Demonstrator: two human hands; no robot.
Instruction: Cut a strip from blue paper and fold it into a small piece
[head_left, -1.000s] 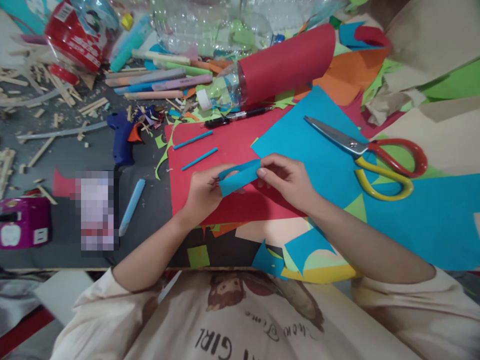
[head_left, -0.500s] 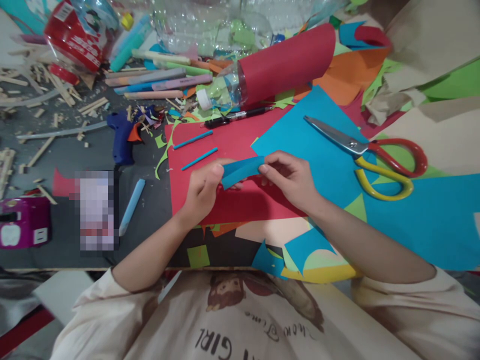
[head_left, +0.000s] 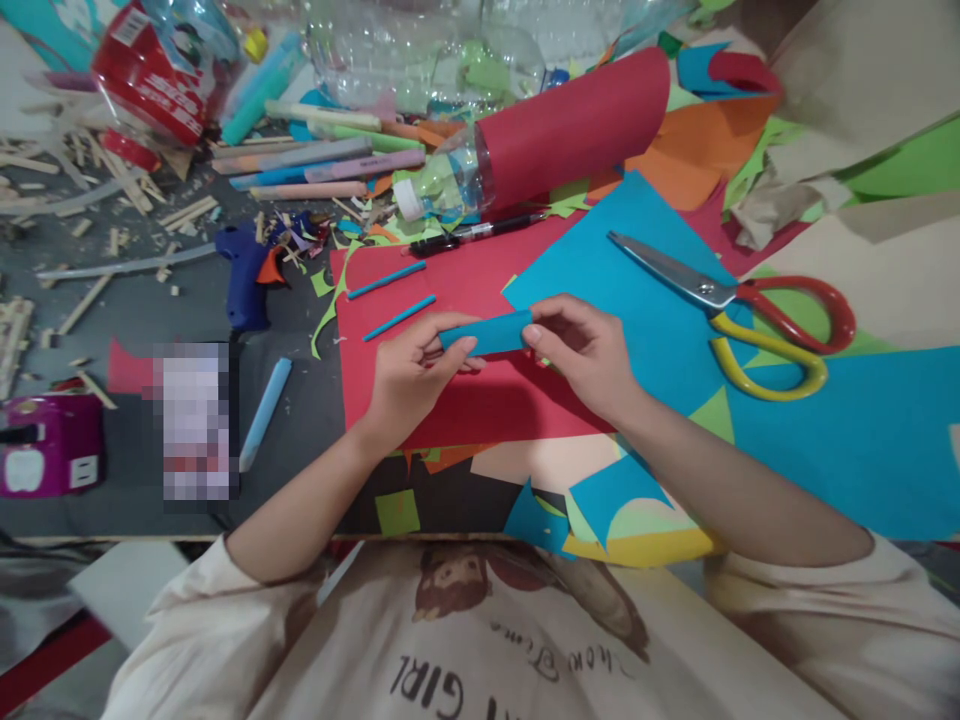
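Note:
A small strip of blue paper (head_left: 495, 334), its surface curved, is held level between my two hands above a red sheet (head_left: 480, 410). My left hand (head_left: 416, 375) pinches its left end, thumb in front and fingers behind. At the other end, my right hand (head_left: 581, 350) grips it between thumb and fingertips. Two thin blue paper rolls (head_left: 399, 318) lie on the red sheet just beyond my left hand. To the right of my right hand, scissors (head_left: 705, 290) with one red and one yellow handle rest on a large blue sheet (head_left: 637, 260).
A clear bottle wrapped in red paper (head_left: 577, 130) lies at the back, behind a black pen (head_left: 476, 234). On the left are a blue glue gun (head_left: 247, 275), several markers (head_left: 322, 160), a blurred-out rectangular object (head_left: 196, 420) and a purple box (head_left: 52, 445). Paper scraps (head_left: 622, 500) line the front edge.
The blue strip has turned so its face looks smoother and narrower, without the slanting fold line seen before. My left thumb has slid right along its lower edge.

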